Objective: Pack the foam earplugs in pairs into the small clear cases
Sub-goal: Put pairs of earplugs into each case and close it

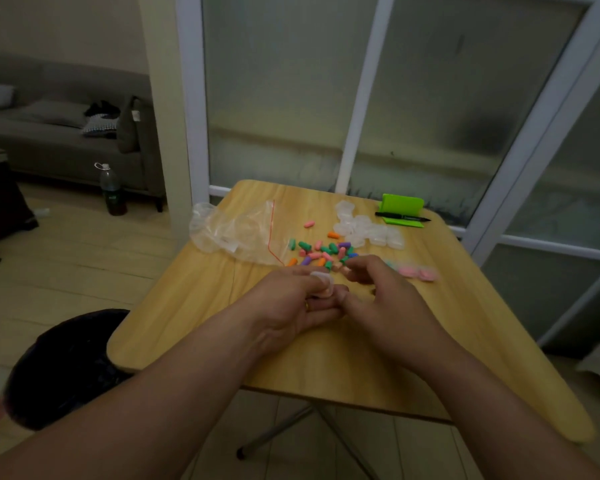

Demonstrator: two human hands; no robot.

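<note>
While left grip holds clear case, right grip perhaps pinches earplug; bag, pen beyond pile.

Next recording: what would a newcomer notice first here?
Two hands meet over the table: the left hand holds a clear case, the right hand curled close beside it. Just behind them lies a bright heap of earplugs, with empty cases behind right and a bag left.
</note>
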